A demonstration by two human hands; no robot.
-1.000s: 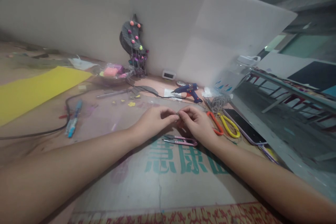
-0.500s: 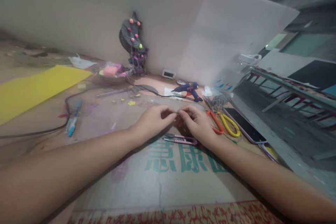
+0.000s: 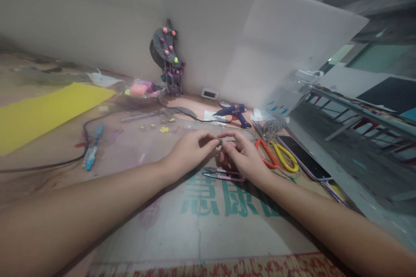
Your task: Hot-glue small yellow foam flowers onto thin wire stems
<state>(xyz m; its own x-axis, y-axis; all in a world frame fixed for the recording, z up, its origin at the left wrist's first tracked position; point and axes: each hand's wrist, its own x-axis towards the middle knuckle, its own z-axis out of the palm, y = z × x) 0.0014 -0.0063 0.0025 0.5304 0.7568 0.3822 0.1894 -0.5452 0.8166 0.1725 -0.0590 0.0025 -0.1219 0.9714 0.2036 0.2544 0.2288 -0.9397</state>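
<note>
My left hand (image 3: pixel 191 149) is closed in a pinch, thumb against index finger. A tiny greyish piece (image 3: pixel 220 142), too small to name, shows at its fingertips. Facing it, my right hand (image 3: pixel 243 153) bends its thumb and fingers to the same spot, the index finger arched above. What the right fingertips grip is hidden. Just below the hands lie thread snips (image 3: pixel 224 174) with pink handles, partly behind the right hand. Beside the right wrist are orange-red scissor handles (image 3: pixel 267 154) and yellow scissor handles (image 3: pixel 286 156).
A blue glue gun (image 3: pixel 232 113) lies behind the hands, with its cable running left. A phone (image 3: pixel 303 156) is at the table's right edge. Blue pens (image 3: pixel 94 149) and a yellow sheet (image 3: pixel 55 112) lie left. A grey moon ornament (image 3: pixel 164 47) leans on the wall.
My right index finger has lifted and arched away from the thumb, and more of the tiny piece shows between the hands. The view has shifted slightly.
</note>
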